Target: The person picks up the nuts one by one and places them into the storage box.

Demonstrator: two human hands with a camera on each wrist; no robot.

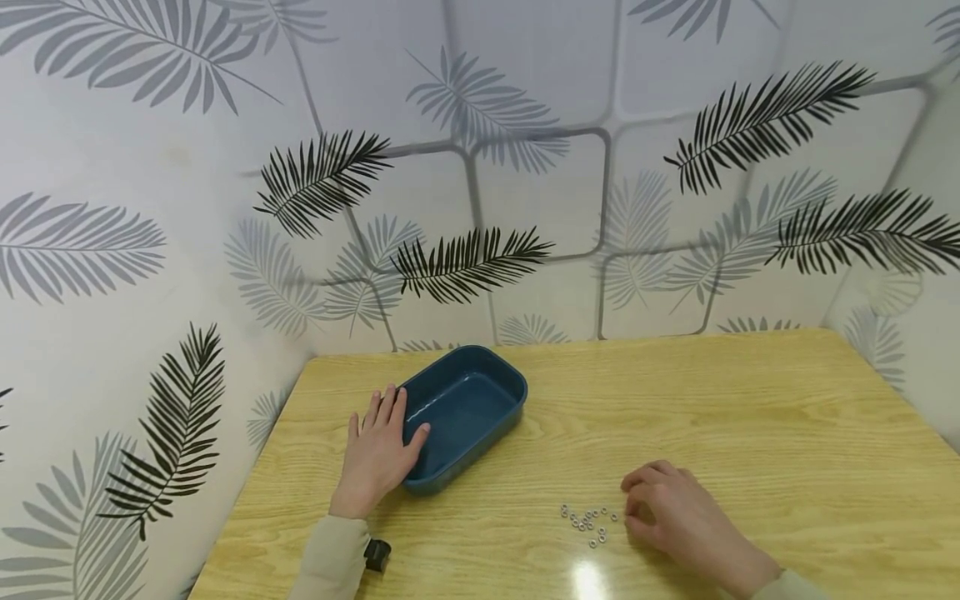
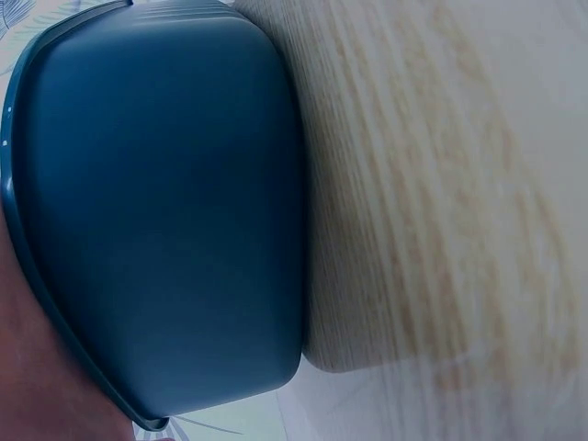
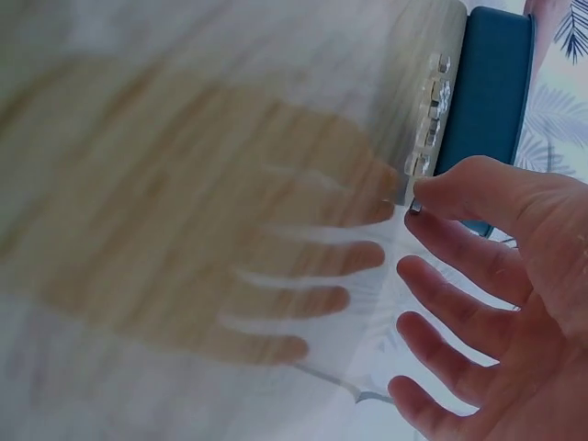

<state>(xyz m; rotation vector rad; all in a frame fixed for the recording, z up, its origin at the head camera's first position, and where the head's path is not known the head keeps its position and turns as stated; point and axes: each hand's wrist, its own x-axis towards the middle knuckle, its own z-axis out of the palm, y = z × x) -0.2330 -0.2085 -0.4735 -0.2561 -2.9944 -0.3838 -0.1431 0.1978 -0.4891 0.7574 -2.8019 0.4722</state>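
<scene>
A dark blue oblong tray point(image 1: 491, 360) lies empty at the back left of the wooden table point(image 1: 720, 408). My left hand point(image 1: 378, 450) lies flat beside it, fingers straight, thumb touching its near rim; the left wrist view shows the tray's outer wall point(image 2: 165, 211) close up and a bit of the hand point(image 2: 37, 390). Several small metal rings point(image 1: 588, 520) lie scattered near the front edge. My right hand point(image 1: 632, 507) is just right of them, fingers curled. In the right wrist view, thumb and forefinger point(image 3: 415, 204) pinch one small ring, with more rings point(image 3: 434, 110) beyond.
Leaf-patterned walls point(image 1: 150, 250) close in the table on the left, back and right. A small black object point(image 1: 377, 554) sits by my left sleeve. Bare wood stretches across the right half of the table.
</scene>
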